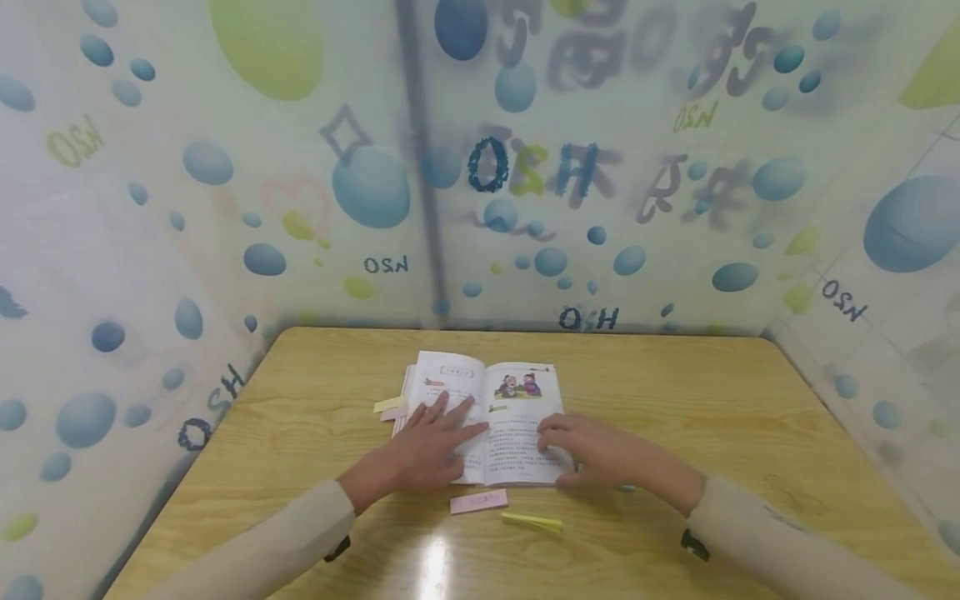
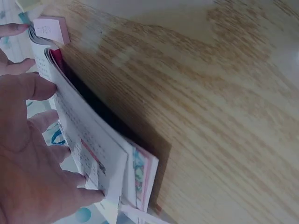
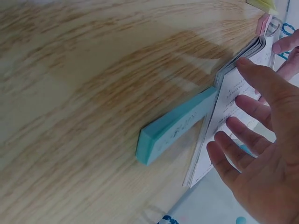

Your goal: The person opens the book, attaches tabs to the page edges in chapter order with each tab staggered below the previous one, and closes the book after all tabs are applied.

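An open book (image 1: pixel 517 454) lies on the wooden table, with print on both pages and a coloured picture of two figures on the right page. My left hand (image 1: pixel 431 446) rests on the left page with its fingers spread. At the right page's lower outer edge is my right hand (image 1: pixel 592 450), its fingers loosely bent over the paper and pinching nothing. In the right wrist view, a teal sticky-note pad (image 3: pixel 180 123) lies against the book's edge; the right hand mostly hides it in the head view. Yellow (image 1: pixel 387 404) and pink tabs (image 1: pixel 393 413) stick out on the book's left.
A pink sticky-note pad (image 1: pixel 478 502) lies just below the book. Beside it is a thin yellow sticky-note pad (image 1: pixel 532 522). The wooden table (image 1: pixel 675 383) meets a patterned curtain (image 1: pixel 637 292) at the back and sides.
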`<state>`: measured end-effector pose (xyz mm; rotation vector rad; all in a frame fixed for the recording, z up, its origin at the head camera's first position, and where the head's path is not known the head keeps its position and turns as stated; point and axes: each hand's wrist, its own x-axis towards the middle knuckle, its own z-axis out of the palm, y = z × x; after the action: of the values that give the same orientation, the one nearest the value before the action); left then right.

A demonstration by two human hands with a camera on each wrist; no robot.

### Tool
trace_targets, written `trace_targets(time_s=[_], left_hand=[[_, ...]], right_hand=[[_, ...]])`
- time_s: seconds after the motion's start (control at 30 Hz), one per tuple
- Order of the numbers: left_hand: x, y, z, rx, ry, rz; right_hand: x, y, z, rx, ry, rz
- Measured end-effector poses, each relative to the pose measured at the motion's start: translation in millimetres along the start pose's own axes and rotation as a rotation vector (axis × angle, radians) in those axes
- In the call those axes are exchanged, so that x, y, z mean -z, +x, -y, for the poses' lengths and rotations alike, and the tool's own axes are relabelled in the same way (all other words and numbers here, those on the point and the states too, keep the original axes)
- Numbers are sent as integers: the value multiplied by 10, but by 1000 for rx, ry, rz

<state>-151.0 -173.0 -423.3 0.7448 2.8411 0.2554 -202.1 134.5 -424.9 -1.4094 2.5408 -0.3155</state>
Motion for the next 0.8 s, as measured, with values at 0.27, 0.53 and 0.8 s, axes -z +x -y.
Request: trace_targets(time_s=[0.27,0.53,0.8], left_hand=[[-61,0,57,13,-36,27],[-119,-3,181,-2,-25,23],[-78,-2,153,15,-30,34]], right_hand=[[-32,36,-8,-18,34,26],[-57,34,-14,-40,48,40],[-60,-11,-7,-49,47,34]])
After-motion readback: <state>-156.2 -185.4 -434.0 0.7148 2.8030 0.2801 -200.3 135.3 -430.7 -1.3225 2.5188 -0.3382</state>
